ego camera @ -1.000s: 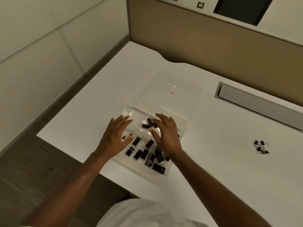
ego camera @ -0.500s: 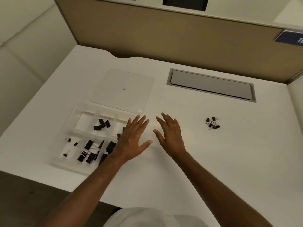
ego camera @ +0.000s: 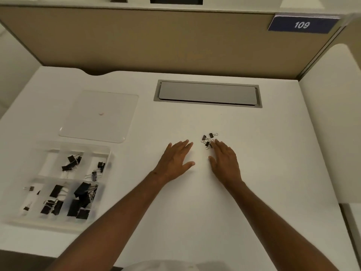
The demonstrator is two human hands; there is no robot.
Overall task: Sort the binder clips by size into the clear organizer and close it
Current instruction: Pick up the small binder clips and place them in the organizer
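A small heap of tiny black binder clips (ego camera: 208, 139) lies on the white desk, mid-right. My right hand (ego camera: 224, 161) is flat and open, its fingertips touching the near side of that heap. My left hand (ego camera: 176, 160) is open too, palm down, just left of the heap and holding nothing. The clear organizer (ego camera: 109, 153) sits at the left with its lid (ego camera: 99, 116) swung open behind it. Its compartments hold black clips of different sizes: large ones front right, tiny ones front left, medium ones in the back row.
A grey cable hatch (ego camera: 208, 93) is set into the desk behind the hands. A tan partition (ego camera: 156, 42) with a blue "109" tag (ego camera: 301, 25) closes the back. The desk's front edge runs below the organizer.
Both hands left the organizer and moved right across the desk to the loose clips. The view swung right with them, putting the organizer at far left.
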